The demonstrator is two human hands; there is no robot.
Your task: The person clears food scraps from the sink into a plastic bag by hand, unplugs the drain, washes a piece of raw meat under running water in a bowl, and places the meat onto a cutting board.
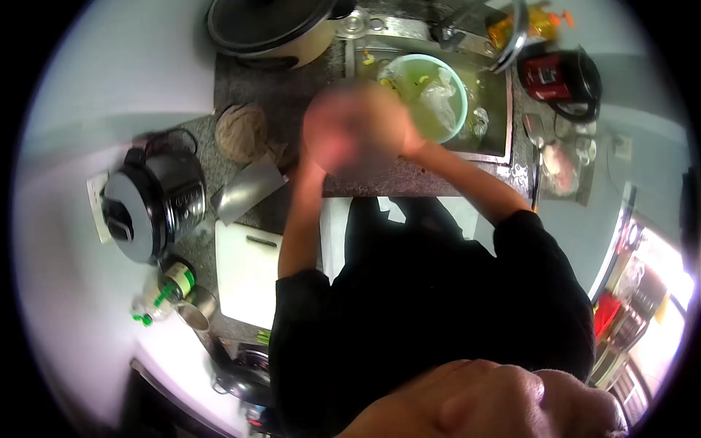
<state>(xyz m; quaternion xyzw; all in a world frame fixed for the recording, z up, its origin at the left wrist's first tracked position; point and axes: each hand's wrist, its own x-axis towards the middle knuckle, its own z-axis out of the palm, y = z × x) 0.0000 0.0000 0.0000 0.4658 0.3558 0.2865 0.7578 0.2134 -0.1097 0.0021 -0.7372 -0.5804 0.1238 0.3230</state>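
My left hand [320, 142] and my right hand [401, 125] are close together over the counter's front edge, just left of the sink [504, 135]. A heavy blur covers both hands, so their fingers and anything between them are hidden. Nearest to my right hand is a pale green basin [465, 98] in the sink, with water, a clear plastic bag [439, 95] and bits of green and yellow in it. To the left of my left hand a cleaver [252, 188] lies flat, with a crumpled tan cloth [241, 133] behind it.
A white cutting board [244, 274] lies left of my body. A pressure cooker [157, 204] stands by the left wall, a large lidded pot [274, 33] at the back. Bottles [179, 277], a metal cup [197, 310] and a pan [248, 383] are lower left; a black-red kettle [558, 80] is right.
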